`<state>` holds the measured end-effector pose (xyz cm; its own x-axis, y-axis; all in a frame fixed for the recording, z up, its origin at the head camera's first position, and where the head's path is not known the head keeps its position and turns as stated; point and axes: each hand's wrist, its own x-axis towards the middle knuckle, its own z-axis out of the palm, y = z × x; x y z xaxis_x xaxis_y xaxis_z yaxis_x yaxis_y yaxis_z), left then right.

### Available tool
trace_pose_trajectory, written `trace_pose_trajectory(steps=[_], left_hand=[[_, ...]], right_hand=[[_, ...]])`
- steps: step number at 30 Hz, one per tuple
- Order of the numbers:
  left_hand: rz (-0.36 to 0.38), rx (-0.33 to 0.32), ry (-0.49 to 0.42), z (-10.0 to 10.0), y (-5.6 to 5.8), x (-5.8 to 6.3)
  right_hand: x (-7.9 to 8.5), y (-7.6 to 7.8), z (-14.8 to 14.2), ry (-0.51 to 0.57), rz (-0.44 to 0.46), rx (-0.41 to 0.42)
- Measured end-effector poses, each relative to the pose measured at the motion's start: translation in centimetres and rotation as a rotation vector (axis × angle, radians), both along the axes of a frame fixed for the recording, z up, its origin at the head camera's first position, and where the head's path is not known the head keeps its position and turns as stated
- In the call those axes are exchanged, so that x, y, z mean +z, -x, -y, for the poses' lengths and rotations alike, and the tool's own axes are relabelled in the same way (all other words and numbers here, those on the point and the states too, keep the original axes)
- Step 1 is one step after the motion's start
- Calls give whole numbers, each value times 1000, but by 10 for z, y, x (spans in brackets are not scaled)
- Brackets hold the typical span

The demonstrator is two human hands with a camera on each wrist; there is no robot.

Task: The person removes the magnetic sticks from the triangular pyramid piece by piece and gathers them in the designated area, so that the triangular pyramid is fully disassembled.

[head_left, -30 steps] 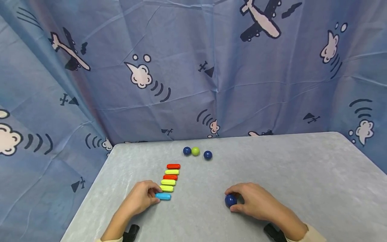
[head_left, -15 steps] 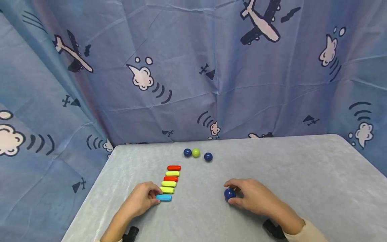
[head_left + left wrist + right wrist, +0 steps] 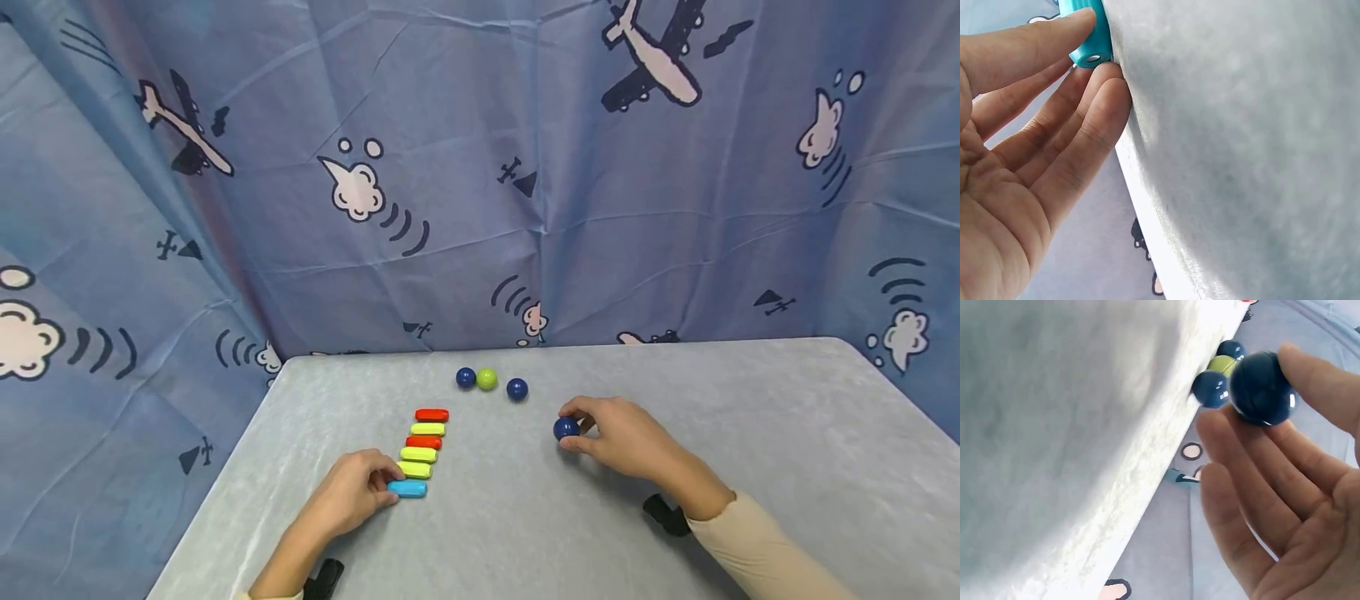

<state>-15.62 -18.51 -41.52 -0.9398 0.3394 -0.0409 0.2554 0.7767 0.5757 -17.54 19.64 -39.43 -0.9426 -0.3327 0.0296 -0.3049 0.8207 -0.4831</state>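
Note:
My left hand [image 3: 351, 493] pinches the left end of a short light-blue plastic stick [image 3: 409, 489], thumb on one side and fingers on the other. The stick has a small hole in its end face [image 3: 1092, 59] in the left wrist view. It lies at the near end of a column of similar red and yellow sticks [image 3: 418, 455]. My right hand [image 3: 626, 437] holds a glossy dark blue ball [image 3: 566, 428] between thumb and fingertips, over the middle of the table. In the right wrist view this ball [image 3: 1262, 389] partly overlaps the balls behind it.
Toward the far edge of the grey table [image 3: 712, 392] sit a dark blue ball [image 3: 466, 378] and a green ball [image 3: 487, 379] side by side. Another dark blue ball [image 3: 517, 389] is slightly to their right. A blue patterned curtain [image 3: 450, 167] hangs behind.
My right hand has carried the dark blue ball away from me, toward the table's far side. My left hand stays at the light-blue stick, which has not moved noticeably.

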Motion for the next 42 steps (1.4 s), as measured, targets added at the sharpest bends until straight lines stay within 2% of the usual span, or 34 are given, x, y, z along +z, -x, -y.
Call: trace_pose_trajectory(steps=[9,23,31,42], left_hand=[[-26,-4,0,0,2,-1],[-35,-15,9,2,3,0],[-46,-9,15,2,4,1],[-25,-2,7,2,2,0]], right_hand=[[-8,33,-4,14,-48,-2],[-22,69,14,27,41,-106],[-26,79,14,38,60,-133],[-30,81,12,46,68,-125]])
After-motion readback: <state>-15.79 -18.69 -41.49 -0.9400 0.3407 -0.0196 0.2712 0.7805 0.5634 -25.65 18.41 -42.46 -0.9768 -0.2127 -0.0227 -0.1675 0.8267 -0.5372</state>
